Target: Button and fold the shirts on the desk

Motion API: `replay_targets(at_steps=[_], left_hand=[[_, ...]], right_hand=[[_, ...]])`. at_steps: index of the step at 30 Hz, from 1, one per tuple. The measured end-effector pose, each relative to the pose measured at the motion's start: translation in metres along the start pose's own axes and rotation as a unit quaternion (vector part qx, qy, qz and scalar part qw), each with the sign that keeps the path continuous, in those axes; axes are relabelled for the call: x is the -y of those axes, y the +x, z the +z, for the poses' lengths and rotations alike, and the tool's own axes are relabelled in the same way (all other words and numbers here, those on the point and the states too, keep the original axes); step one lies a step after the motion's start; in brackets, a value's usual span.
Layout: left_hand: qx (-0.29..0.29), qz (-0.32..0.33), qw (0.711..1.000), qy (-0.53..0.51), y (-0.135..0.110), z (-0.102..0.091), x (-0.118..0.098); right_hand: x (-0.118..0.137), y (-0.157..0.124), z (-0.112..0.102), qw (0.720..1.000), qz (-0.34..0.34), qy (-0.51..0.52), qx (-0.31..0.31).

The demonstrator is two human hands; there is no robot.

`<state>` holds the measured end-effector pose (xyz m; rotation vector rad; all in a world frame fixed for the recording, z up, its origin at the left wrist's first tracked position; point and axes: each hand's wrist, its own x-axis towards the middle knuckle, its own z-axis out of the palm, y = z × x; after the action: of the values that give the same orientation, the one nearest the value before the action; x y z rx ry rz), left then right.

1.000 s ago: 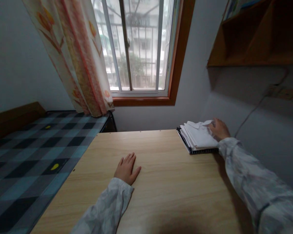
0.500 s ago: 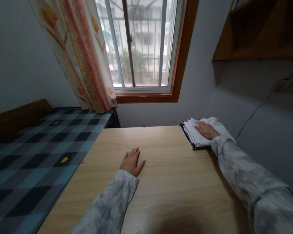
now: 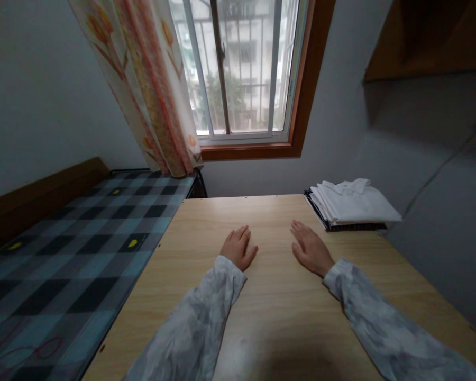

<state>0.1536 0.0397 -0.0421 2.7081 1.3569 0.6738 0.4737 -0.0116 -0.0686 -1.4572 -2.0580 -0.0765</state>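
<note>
In the head view, the person's left hand [image 3: 238,247] lay palm down on the pale, wood-grained rectangular desk [image 3: 269,301], its fingers loosely spread and its grip holding nothing. The right hand [image 3: 311,250] was opposite it, a clear gap between them, fingers extended and nearly together; its grip was likewise free of any thing. Whether its whole palm touched the wood could not be told.

The folded white cloth garment with a collar [image 3: 351,202] lay at the far right corner of the desk, beyond the right hand and apart from it. It rested on a flat black-edged item [image 3: 353,228], perhaps a notebook or folder, mostly hidden beneath. The garment's right corner stuck out past that item, seemingly close to or over the desk's right edge.

That overhang looked like the main risk: a knock from the right hand or its loose grey-and-white patterned sleeve [image 3: 381,312] could push the stack sideways until it slid off. A drag on the uppermost layer could also undo the folds, since nothing visible fastened them.
</note>
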Motion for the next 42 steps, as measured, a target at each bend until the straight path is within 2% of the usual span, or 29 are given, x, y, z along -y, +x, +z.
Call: replay_targets(at_steps=[3,9,13,17,20,23,26,32,42], left_hand=[[-0.008,0.016,1.000,-0.009,0.006,0.006,-0.012],[-0.013,0.031,0.999,-0.013,0.027,0.022,-0.032],[-0.026,0.045,0.999,-0.004,0.032,0.025,-0.038],[-0.047,0.029,0.998,0.010,0.027,0.026,-0.037],[0.012,0.019,1.000,0.014,0.023,0.032,-0.033],[0.080,0.013,0.996,0.022,0.022,0.038,-0.029],[0.094,0.010,0.995,0.037,0.022,0.039,-0.028],[0.115,0.011,0.992,0.052,0.022,0.035,-0.030],[0.118,0.008,0.991,0.057,0.022,0.035,-0.031]], right_hand=[[0.001,0.007,0.006,0.999,-0.041,0.017,0.009],[0.009,0.012,0.014,0.999,-0.035,0.010,0.031],[0.015,0.013,0.009,0.999,-0.017,-0.002,0.033],[0.018,0.014,0.002,1.000,-0.008,-0.009,0.024],[0.018,0.015,0.003,0.998,-0.011,-0.019,0.051],[0.017,0.017,0.009,0.991,-0.005,-0.031,0.129],[0.016,0.019,0.014,0.984,-0.001,-0.040,0.176],[0.013,0.019,0.016,0.984,-0.006,-0.041,0.171],[0.015,0.020,0.014,0.983,-0.005,-0.044,0.180]])
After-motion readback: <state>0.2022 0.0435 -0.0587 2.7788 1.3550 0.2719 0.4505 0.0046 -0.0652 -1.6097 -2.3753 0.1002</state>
